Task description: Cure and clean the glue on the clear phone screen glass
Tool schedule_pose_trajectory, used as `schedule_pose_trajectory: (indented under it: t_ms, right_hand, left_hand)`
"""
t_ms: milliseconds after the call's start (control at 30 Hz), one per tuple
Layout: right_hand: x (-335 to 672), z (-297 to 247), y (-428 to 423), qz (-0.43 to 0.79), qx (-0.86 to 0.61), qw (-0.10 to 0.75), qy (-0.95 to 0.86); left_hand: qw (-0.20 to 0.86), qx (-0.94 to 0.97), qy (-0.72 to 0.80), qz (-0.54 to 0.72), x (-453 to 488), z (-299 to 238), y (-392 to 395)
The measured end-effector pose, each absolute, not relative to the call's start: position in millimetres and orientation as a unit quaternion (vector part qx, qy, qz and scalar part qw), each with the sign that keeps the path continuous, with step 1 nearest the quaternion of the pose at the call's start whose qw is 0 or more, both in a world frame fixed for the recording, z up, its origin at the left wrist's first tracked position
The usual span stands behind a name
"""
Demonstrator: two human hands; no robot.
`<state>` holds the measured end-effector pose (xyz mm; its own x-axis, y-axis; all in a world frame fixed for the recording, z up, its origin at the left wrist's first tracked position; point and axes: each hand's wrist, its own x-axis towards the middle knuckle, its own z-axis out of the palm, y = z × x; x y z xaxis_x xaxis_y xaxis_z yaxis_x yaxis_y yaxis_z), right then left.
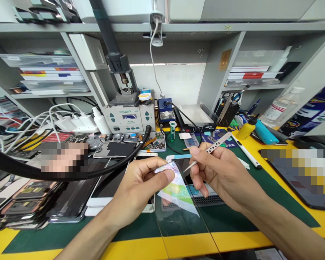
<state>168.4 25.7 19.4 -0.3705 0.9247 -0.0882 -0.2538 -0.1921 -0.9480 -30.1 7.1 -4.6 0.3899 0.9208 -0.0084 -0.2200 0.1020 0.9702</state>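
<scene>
My left hand [146, 184] pinches the upper end of a clear, thin-edged sheet [178, 227] between thumb and fingers. It looks like a phone-sized glass or film panel, and it slants down towards me. A colourful printed film [176, 191] in white, green and yellow shows on its upper part. In my right hand [219, 169] is a pair of metal tweezers [213, 146] with round holes along the body. Their tips point down and left, close to the sheet's upper right edge; I cannot tell whether they touch it. Beneath the sheet lies a dark perforated plate [211, 201].
A hot-air station [130, 117] stands behind my hands, its black hose [108, 172] curving across the left. Phones and phone parts [29, 198] are stacked at the left on the green mat [246, 216]. Bottles [246, 129] and a dark tablet-like device [295, 180] sit at the right.
</scene>
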Motion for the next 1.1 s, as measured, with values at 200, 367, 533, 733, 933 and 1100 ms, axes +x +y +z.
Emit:
schedule_pose_trajectory:
  t_ms: [200,367,533,733,933,1100]
  right_hand:
    - [168.6,18.4,24.6,0.686,-0.359,0.438,-0.458]
    - [169.7,18.4,23.6,0.684,-0.356,0.441,-0.459]
    - [169.2,17.9,23.9,0.684,-0.356,0.45,-0.451]
    - [169.1,16.9,22.3,0.683,-0.357,0.45,-0.45]
    - [170.7,17.8,21.7,0.681,-0.352,0.451,-0.458]
    - [170.1,18.1,22.8,0.679,-0.351,0.452,-0.461]
  left_hand:
    - [0.663,0.504,0.338,0.438,-29.7,-5.1,7.6]
    - [0.665,0.504,0.337,0.437,-28.9,-5.2,8.7]
    - [0.656,0.515,0.335,0.439,-30.1,-6.5,9.2]
    - [0.638,0.532,0.34,0.44,-30.9,-7.0,9.1]
    - [0.635,0.534,0.347,0.437,-31.1,-8.5,8.8]
    - [0.629,0.541,0.344,0.44,-31.2,-9.3,9.7]
